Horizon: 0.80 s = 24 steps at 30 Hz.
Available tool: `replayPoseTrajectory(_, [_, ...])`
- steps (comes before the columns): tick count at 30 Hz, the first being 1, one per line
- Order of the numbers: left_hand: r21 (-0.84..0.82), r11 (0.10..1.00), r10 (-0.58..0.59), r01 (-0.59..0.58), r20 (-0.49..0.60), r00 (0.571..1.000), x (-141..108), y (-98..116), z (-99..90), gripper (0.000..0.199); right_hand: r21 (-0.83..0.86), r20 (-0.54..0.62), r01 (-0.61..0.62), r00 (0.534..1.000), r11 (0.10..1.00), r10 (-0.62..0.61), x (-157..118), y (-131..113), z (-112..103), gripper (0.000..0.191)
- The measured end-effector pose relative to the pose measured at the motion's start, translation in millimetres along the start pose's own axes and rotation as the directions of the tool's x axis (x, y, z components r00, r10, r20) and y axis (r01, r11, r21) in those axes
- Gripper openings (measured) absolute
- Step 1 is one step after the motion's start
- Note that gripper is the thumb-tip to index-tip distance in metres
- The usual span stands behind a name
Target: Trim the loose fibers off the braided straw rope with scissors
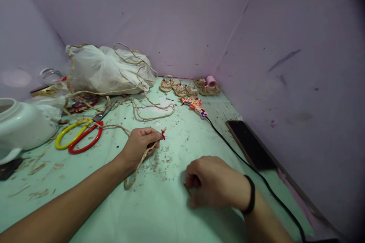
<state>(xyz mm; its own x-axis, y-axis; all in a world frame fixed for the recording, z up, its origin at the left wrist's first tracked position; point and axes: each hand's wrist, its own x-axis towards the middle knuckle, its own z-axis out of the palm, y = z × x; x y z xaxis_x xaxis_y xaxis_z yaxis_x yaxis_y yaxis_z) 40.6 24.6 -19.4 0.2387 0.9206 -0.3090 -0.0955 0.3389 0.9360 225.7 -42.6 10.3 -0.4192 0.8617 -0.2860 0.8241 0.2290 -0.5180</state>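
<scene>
Near the middle of the table, my left hand (144, 142) pinches a braided straw cord (139, 165) close to its end. Red thread (163, 134) is tied around that tip, just beyond the thumb and finger. Below the hand the cord hangs in a loop, and more of it runs back across the table to the left. My right hand (212, 182), with a black band at the wrist, is lower right, apart from the cord. Its fingers are curled in, and a thin dark sliver shows at the fingertips, too small to name.
Scissors (85, 136) with yellow and red handles lie left, beside a pale pot (31, 125). Behind them sits a white plastic bag (105, 70). Several small woven pieces (181, 89), a pink spool (211, 81), a patterned corded tool (195, 105) and a phone (251, 144) lie back and right.
</scene>
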Motion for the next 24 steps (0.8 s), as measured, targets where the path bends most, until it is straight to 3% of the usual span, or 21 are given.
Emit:
replayPoseTrajectory(3, [0.003, 1.000, -0.002, 0.002, -0.004, 1.000, 0.3, -1.3, 0.6, 0.015, -0.244, -0.081, -0.085, 0.994, 0.966, 0.067, -0.7, -14.2, 4.8, 0.009])
replayPoseTrajectory(6, [-0.001, 1.000, 0.002, -0.002, 0.001, 1.000, 1.5, 1.1, -1.3, 0.015, -0.400, 0.025, -0.064, 0.996, 0.914, 0.081, -2.6, -31.6, 2.5, 0.011])
replayPoseTrajectory(8, [0.001, 1.000, 0.003, -0.003, 0.014, 1.000, 2.5, 8.5, -5.3, 0.015, -0.360, 0.198, 0.087, 0.980, 0.929, -0.016, -4.0, -48.0, 1.1, 0.012])
replayPoseTrajectory(9, [0.007, 1.000, 0.006, -0.006, 0.024, 1.000, 3.0, 13.9, -8.1, 0.015, -0.289, 0.293, 0.195, 0.950, 0.937, -0.107, -4.0, -57.5, 0.9, 0.013])
replayPoseTrajectory(11, [0.028, 0.999, 0.022, -0.023, 0.047, 0.999, 3.3, 25.4, -13.8, 0.016, -0.113, 0.423, 0.410, 0.844, 0.905, -0.329, -1.9, -75.9, 0.3, 0.016])
replayPoseTrajectory(12, [0.047, 0.998, 0.032, -0.034, 0.058, 0.998, 3.1, 30.1, -16.1, 0.017, -0.048, 0.409, 0.484, 0.808, 0.874, -0.424, 0.8, -83.0, -0.7, 0.016])
replayPoseTrajectory(13, [0.068, 0.997, 0.040, -0.044, 0.064, 0.997, 2.9, 33.3, -17.8, 0.018, 0.009, 0.346, 0.525, 0.797, 0.851, -0.495, 4.9, -87.6, -2.3, 0.015])
replayPoseTrajectory(15, [0.102, 0.993, 0.049, -0.055, 0.056, 0.997, 2.4, 34.0, -18.4, 0.018, 0.119, 0.056, 0.512, 0.852, 0.851, -0.520, 16.9, -87.8, -6.9, 0.015])
replayPoseTrajectory(17, [0.117, 0.992, 0.050, -0.053, 0.026, 0.998, 2.2, 28.2, -15.8, 0.017, 0.262, -0.316, 0.408, 0.893, 0.875, -0.321, 32.7, -75.9, -10.3, 0.016])
replayPoseTrajectory(18, [0.121, 0.991, 0.048, -0.049, 0.010, 0.999, 2.2, 24.2, -13.8, 0.016, 0.328, -0.466, 0.350, 0.868, 0.877, -0.172, 40.9, -66.9, -10.4, 0.016])
replayPoseTrajectory(20, [0.136, 0.990, 0.049, -0.047, -0.014, 0.999, 2.2, 16.4, -9.7, 0.016, 0.399, -0.638, 0.270, 0.769, 0.876, 0.054, 55.2, -46.9, -6.5, 0.015])
replayPoseTrajectory(22, [0.157, 0.986, 0.064, -0.057, -0.039, 0.997, 1.8, 11.0, -6.5, 0.015, 0.382, -0.703, 0.255, 0.704, 0.888, 0.100, 64.3, -30.0, 1.5, 0.014])
replayPoseTrajectory(24, [0.182, 0.980, 0.093, -0.080, -0.067, 0.993, 1.4, 7.9, -4.9, 0.014, 0.300, -0.729, 0.288, 0.684, 0.909, 0.024, 67.8, -20.1, 9.8, 0.013])
